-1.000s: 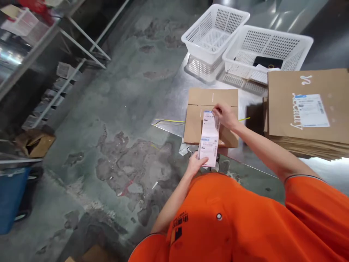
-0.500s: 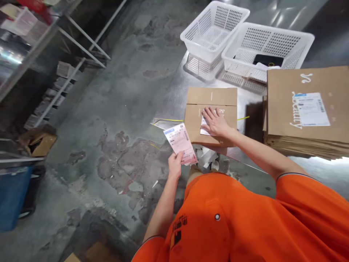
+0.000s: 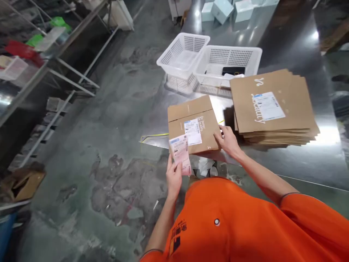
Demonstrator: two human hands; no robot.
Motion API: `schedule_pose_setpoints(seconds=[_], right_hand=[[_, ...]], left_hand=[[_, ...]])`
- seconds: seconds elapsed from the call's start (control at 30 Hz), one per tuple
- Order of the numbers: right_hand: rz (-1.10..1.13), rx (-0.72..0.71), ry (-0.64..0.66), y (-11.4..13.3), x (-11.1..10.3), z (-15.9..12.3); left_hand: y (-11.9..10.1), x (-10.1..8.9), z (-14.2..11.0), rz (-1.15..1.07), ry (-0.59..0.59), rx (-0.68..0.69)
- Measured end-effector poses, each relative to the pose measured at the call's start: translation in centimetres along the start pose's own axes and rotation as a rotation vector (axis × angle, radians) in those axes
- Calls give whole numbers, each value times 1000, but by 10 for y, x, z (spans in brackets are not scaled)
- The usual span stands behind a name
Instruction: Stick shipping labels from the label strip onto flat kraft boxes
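Note:
A flat brown cardboard box [image 3: 191,112] lies at the near left corner of the shiny metal table [image 3: 294,160], with a white shipping label [image 3: 193,131] stuck on its top. My right hand [image 3: 227,140] grips the box's near right corner, fingers curled on its edge. My left hand [image 3: 174,176] is off the table's edge, pinching a strip of pink and white labels [image 3: 180,153] upright beside the box.
A stack of flattened cardboard boxes [image 3: 272,105] with a label on top sits right of the box. Two white plastic baskets [image 3: 207,62] stand behind, one holding a black item. Paper scraps [image 3: 204,167] lie below the table edge. Metal shelving [image 3: 40,72] lines the left; concrete floor between.
My right hand has come off the label it was pressing flat and moved to the box's near right corner. The box has turned slightly. My left hand with the strip has moved nearer the box.

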State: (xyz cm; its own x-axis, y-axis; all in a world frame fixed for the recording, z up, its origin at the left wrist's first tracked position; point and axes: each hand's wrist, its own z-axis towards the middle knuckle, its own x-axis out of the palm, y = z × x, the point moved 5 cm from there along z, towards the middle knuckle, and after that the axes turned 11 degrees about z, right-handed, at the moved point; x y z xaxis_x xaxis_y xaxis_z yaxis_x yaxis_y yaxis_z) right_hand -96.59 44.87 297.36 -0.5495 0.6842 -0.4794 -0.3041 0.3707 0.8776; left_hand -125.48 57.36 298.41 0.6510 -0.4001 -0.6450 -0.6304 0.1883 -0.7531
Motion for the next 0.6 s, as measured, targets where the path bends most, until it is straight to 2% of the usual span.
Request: schedule_pose_setpoints(seconds=[0.1,0.17,0.27,0.37,0.4,0.5,0.6], right_hand=[[239,-77,-148,13,-57,0],[334,-79,-223,0,-113,10],[347,-40,-316,-47,-204,30],[114,64,-310,-103,-272,47],[13,102,-302,-117,-287,51],[-139,180,-347,-141,-314,62],[82,390,-337,-154,-314,69]], left_hand=[[-25,14,-8,-135,5,-22],[-52,37,-4,-244,115,-14],[-112,79,21,-410,295,63],[-173,115,67,-565,336,78],[-192,128,85,-650,361,63],[-237,176,130,-821,600,-41],[-253,224,154,-811,670,-221]])
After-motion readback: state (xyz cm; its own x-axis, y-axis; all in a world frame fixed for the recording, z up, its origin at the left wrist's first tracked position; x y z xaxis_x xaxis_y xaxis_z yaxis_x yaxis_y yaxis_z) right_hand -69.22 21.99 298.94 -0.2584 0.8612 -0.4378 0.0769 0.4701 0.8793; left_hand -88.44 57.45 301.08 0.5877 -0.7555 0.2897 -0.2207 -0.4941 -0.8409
